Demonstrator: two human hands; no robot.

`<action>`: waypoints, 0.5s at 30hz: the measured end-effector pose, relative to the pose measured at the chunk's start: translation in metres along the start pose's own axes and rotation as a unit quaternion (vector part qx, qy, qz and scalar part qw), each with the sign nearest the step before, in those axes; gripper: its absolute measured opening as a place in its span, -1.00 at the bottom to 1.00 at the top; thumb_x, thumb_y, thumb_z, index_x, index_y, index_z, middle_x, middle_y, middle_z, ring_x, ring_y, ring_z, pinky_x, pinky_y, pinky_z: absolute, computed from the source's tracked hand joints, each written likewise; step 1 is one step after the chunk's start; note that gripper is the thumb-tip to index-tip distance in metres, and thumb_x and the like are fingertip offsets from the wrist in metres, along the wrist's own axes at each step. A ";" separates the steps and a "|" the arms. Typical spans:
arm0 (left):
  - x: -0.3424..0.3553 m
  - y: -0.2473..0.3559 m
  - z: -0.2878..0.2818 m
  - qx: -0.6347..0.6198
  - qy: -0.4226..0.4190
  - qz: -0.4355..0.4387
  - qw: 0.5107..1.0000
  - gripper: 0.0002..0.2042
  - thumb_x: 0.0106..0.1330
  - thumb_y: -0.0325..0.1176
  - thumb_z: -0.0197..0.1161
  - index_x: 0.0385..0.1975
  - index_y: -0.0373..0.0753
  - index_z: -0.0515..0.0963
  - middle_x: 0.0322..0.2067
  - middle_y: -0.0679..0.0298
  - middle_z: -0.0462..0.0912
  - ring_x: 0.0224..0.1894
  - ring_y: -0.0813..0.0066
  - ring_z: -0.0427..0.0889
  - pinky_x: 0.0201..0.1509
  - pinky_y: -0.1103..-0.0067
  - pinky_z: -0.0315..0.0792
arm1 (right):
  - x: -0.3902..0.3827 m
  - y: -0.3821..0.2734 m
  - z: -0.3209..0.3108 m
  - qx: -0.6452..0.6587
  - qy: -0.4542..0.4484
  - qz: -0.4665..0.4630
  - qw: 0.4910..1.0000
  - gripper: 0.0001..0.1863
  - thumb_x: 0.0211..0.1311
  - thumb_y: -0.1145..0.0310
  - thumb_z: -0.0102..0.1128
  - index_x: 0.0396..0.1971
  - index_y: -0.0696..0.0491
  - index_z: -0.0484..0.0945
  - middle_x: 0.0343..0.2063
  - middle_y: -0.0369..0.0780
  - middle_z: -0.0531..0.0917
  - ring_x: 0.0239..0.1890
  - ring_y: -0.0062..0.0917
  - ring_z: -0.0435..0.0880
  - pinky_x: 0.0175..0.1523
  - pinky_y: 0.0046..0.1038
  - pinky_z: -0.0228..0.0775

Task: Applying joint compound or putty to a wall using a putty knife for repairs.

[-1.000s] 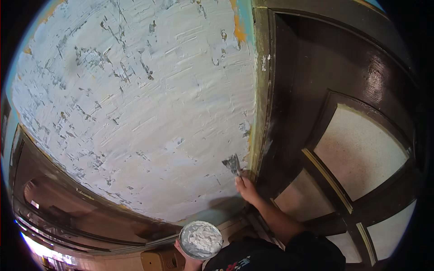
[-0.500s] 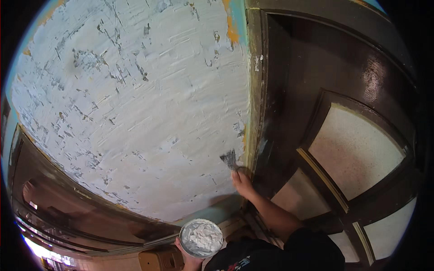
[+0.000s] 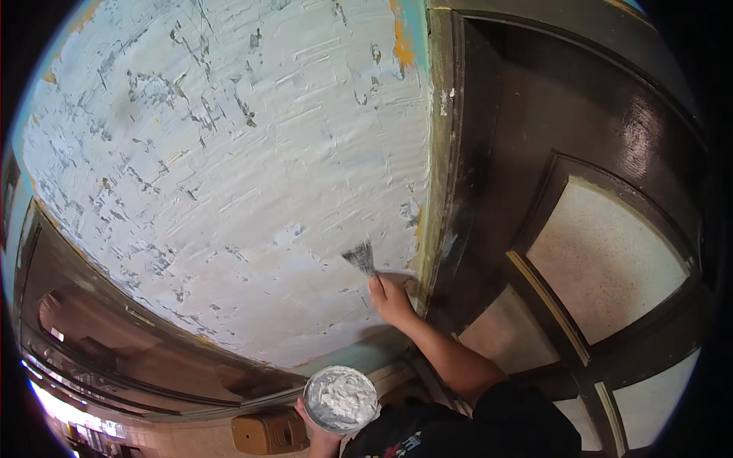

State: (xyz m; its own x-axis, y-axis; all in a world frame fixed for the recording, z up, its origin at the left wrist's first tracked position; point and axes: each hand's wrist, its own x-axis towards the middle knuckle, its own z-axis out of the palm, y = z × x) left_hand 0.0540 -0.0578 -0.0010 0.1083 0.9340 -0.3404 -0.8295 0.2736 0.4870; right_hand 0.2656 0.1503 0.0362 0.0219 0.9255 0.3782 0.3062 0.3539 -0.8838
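My right hand [image 3: 391, 299] is closed round the handle of a putty knife [image 3: 360, 257]. Its wide grey blade lies at the lower right part of a wall [image 3: 252, 191], which bears a rough white coat of putty with grey patches showing through. My left hand [image 3: 319, 431] holds a round tub [image 3: 311, 404] at chest height, fingers against its left side. White putty [image 3: 345, 397] fills much of the tub, and grey smears mark its inner wall.
A wooden door frame [image 3: 441, 153] borders the wall on the right, beside a dark door [image 3: 527, 99] with pale panels. At lower left is a brown-framed window or cabinet [image 3: 114, 343]. A brown plastic stool [image 3: 263, 433] stands on the tiled floor [image 3: 183, 435].
My right hand has moved left across the wall with the putty knife, and the blade has tilted further left. The tub in my left hand stays nearly in place. The view has shifted slightly.
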 end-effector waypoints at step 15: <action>-0.003 -0.003 -0.012 -0.014 -0.003 0.009 1.000 -0.10 0.01 0.46 -0.05 0.25 -0.13 0.29 0.22 0.10 0.35 0.19 -0.02 0.38 0.24 0.05 0.27 | 0.033 -0.066 -0.004 0.006 -0.001 -0.039 0.999 -0.64 0.38 0.15 -0.07 -0.46 0.15 0.40 -0.68 -0.05 0.45 -0.56 -0.07 0.48 -0.42 -0.21 0.27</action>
State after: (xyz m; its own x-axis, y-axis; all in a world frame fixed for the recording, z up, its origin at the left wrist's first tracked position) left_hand 0.0497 -0.0641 -0.0113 0.0974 0.9400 -0.3268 -0.8459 0.2512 0.4705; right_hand 0.2502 0.1564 0.1083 -0.0040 0.8950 0.4461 0.2957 0.4272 -0.8544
